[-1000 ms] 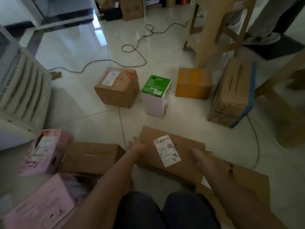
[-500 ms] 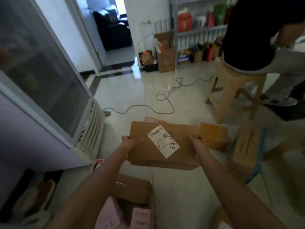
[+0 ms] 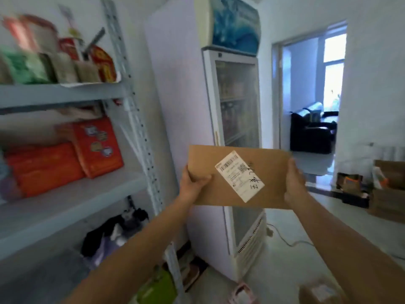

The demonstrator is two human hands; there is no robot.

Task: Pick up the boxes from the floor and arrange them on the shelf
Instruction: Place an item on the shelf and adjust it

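I hold a flat brown cardboard box [image 3: 267,172] with a white shipping label in front of me at chest height. My left hand [image 3: 194,186] grips its left edge, thumb on the top face. My right hand [image 3: 293,183] grips its right edge. A grey metal shelf [image 3: 72,194] stands to the left of the box, its middle board partly bare toward the front. Orange packages [image 3: 43,167] sit on that board. The box is to the right of the shelf, apart from it.
A tall white glass-door fridge [image 3: 232,128] stands right behind the box. An open doorway [image 3: 311,106] leads to another room at the right. Cardboard boxes [image 3: 388,194] sit at the right wall, and a brown box [image 3: 317,291] and a pink one [image 3: 241,292] lie on the floor below.
I lifted the flat box off the floor with both hands and turned left. The view swung from the floor boxes up to the shelf and fridge.
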